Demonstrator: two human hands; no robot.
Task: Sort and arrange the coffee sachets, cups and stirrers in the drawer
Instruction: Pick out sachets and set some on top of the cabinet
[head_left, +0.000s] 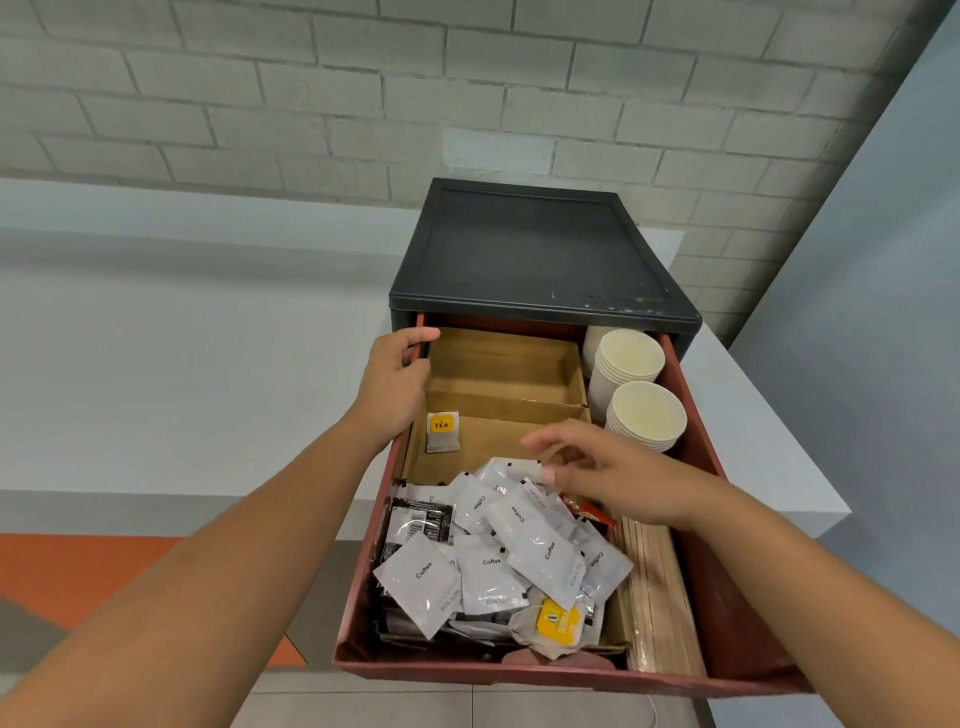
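Open red drawer on a pale counter, both hands at it.

At far left an orange floor patch (78, 566) shows below the pale counter (156, 338), which runs along a white brick wall (363, 78). The left hand (395, 384) grips the left wall of the drawer (698, 431), fingers curled over its rim. The drawer is pulled out of a black cabinet (535, 249). Inside, a tea bag (443, 431) lies in a cardboard compartment (504, 358), and the coffee sachets (519, 551) are heaped at the front. The right hand (613, 478) hovers over them with fingers loosely spread, holding nothing. To the right lie the stirrers (660, 587), with two stacks of cups (647, 413) behind them. A plain grey wall (883, 260) lies beyond.
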